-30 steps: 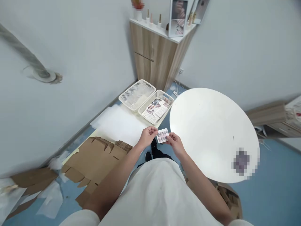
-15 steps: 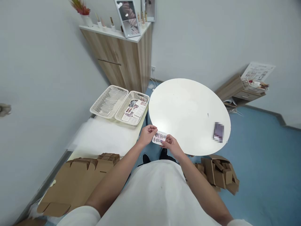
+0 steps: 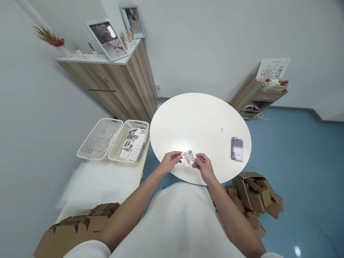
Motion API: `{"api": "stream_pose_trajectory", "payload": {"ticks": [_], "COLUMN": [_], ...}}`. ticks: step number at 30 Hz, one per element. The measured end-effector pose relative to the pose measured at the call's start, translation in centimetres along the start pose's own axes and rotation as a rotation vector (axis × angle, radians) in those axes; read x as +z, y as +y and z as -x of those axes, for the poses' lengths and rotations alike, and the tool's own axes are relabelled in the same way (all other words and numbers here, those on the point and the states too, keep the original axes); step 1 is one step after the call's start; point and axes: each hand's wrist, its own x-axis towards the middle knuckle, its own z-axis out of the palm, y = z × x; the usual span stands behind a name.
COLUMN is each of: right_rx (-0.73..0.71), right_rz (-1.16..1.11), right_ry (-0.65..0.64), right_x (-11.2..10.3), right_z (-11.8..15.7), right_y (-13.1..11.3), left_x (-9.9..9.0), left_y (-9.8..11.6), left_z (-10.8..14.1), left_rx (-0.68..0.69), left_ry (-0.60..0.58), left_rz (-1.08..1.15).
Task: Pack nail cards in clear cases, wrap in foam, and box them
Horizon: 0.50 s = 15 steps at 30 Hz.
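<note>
Your right hand (image 3: 205, 169) pinches the card of nail-like pieces (image 3: 189, 157) by its right side, thumb over the front. Your left hand (image 3: 169, 162) has its fingertips at the card's left edge (can't tell if they grip or just touch). Card is between both hands, face up, seen over the near edge of the round white table (image 3: 199, 118).

Vs the earlier frame: view has swung right, so the card now sits against the tabletop, not at its edge. Card has turned too; its two rows run steeper.

Near left, folded brown cardboard (image 3: 64, 236); near right, brown boxes (image 3: 251, 197) on the floor. Further out, left: a basket with printed cards (image 3: 114, 152) just beside a basket with clear plastic (image 3: 87, 145). Pixelated item (image 3: 237, 149) on the table's right side. Wood-grain cabinet (image 3: 107, 80) behind the baskets.
</note>
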Motion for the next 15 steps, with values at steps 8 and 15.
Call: {"api": "stream_pose_trajectory", "payload": {"ticks": [8, 15], "right_rx": [0.088, 0.133], "right_rz": [0.038, 0.154], "right_ry": [-0.017, -0.133], "right_x": [-3.2, -3.7], "right_z": [-2.6, -5.0], "right_y": [0.4, 1.3], "left_x": [2.4, 1.9], "left_y": [-1.3, -3.3], "left_z": [-3.1, -2.4], "left_rx": [-0.082, -0.264], "left_ry": [0.028, 0.151], "left_rz": [-0.097, -0.002]}}
